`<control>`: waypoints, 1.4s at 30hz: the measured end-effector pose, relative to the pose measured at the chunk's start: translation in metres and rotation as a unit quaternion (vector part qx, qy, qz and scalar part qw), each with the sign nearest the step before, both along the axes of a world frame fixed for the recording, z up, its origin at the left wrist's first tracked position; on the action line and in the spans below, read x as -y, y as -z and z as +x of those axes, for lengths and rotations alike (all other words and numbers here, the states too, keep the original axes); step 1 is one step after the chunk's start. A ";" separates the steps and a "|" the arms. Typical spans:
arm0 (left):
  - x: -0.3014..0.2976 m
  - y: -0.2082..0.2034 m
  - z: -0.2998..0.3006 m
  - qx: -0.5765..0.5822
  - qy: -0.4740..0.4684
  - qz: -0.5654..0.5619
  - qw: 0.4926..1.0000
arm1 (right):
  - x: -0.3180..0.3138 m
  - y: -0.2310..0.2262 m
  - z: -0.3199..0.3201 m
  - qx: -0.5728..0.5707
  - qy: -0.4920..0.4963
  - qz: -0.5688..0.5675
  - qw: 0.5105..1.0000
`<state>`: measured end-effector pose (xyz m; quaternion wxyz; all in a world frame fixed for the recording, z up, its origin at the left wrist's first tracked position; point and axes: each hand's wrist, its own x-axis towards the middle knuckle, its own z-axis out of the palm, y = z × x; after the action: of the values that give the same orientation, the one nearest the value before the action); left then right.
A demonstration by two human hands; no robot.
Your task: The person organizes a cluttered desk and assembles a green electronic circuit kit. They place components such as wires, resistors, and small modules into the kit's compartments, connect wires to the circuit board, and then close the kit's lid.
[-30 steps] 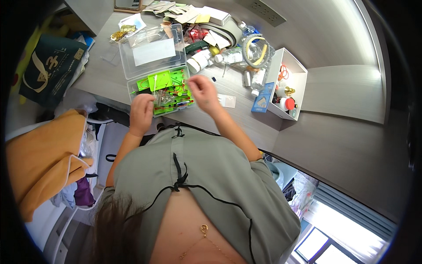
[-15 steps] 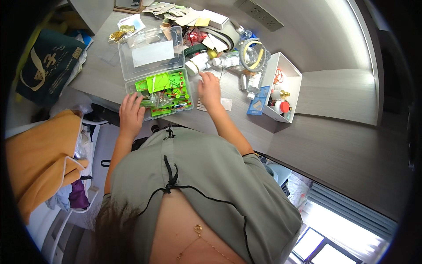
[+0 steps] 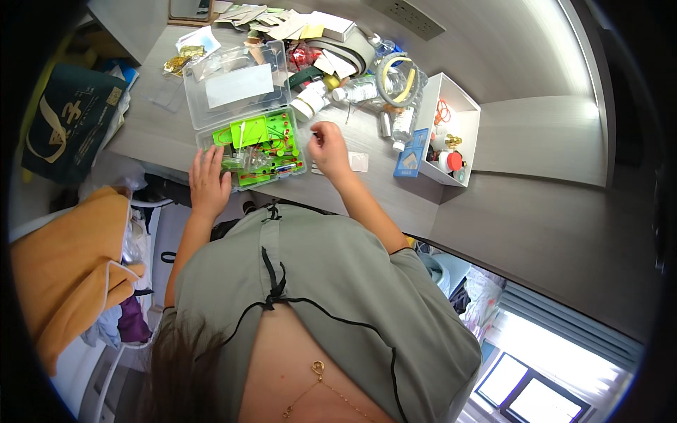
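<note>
A clear plastic case (image 3: 235,86) lies on the desk with its hinged lid folded back. Its lower half holds a bright green tray (image 3: 249,131) with thin red and green parts and small clear plastic pieces (image 3: 252,161). Over the case's left front edge lies my left hand (image 3: 209,185), open, its fingers stretched and touching the rim beside the clear pieces. Just off the right side of the case is my right hand (image 3: 330,151), its fingers curled together. Whatever they hold, if anything, is hidden. A small pale card (image 3: 358,162) lies beside the right wrist.
White-capped bottles (image 3: 310,101) and a grey-yellow ring (image 3: 396,81) crowd the desk behind. At the right stand a white box (image 3: 449,106) of small items and a blue packet (image 3: 412,156). Papers (image 3: 282,25) pile up at the back. A dark green bag (image 3: 67,120) stands left.
My right hand has drawn its fingers in and moved slightly left, still beside the case. My left hand stays on the case's edge. The whole view has shifted a little.
</note>
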<state>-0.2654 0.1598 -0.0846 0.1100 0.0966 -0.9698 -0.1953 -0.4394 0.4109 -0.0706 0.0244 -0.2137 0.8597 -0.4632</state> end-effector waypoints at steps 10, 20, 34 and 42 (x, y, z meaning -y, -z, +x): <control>-0.002 0.000 -0.002 -0.006 -0.006 0.022 1.000 | -0.012 0.018 -0.036 -0.173 0.047 0.062 0.982; -0.001 0.000 -0.002 -0.021 0.003 0.035 0.999 | -0.041 0.027 -0.096 -0.047 0.185 0.355 0.915; -0.002 0.002 -0.002 -0.038 0.001 0.034 0.999 | -0.075 0.024 -0.065 -0.083 0.111 0.407 0.903; -0.001 0.002 -0.002 -0.046 0.009 0.031 0.998 | -0.062 0.027 -0.090 -0.036 0.137 0.393 0.909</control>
<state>-0.2678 0.1609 -0.0868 0.1502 0.0826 -0.9578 -0.2306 -0.5292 0.4734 -0.0979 0.0119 -0.0832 0.9933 -0.0788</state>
